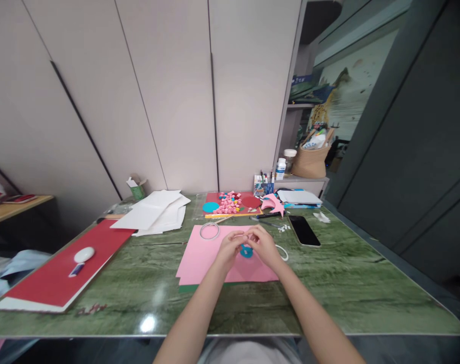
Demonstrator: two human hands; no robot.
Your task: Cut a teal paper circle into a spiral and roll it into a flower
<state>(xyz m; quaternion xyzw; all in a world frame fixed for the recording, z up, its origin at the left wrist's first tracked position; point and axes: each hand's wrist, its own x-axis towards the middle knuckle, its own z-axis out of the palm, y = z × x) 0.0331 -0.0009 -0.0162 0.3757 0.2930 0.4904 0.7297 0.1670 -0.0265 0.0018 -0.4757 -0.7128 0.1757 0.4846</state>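
My left hand [230, 249] and my right hand [263, 246] meet above pink paper sheets [199, 260]. The fingers of both hands are closed in a pinch, with the fingertips close together. Whatever sits between them is too small to make out. Just below the fingertips is a small blue round piece [246, 251], partly covered by the fingers; whether they touch it I cannot tell. A silvery ring [209, 231] lies on the paper's upper left. To the right of my right hand, a white ring [285, 253] shows at the paper's edge.
Behind the paper lie a heap of small pink pieces [228, 203], a blue disc [210, 207], a red disc [251, 202] and a yellow pencil [218, 216]. A phone [304, 230] is on the right. White sheets [154, 210] and a red board [66, 268] lie left.
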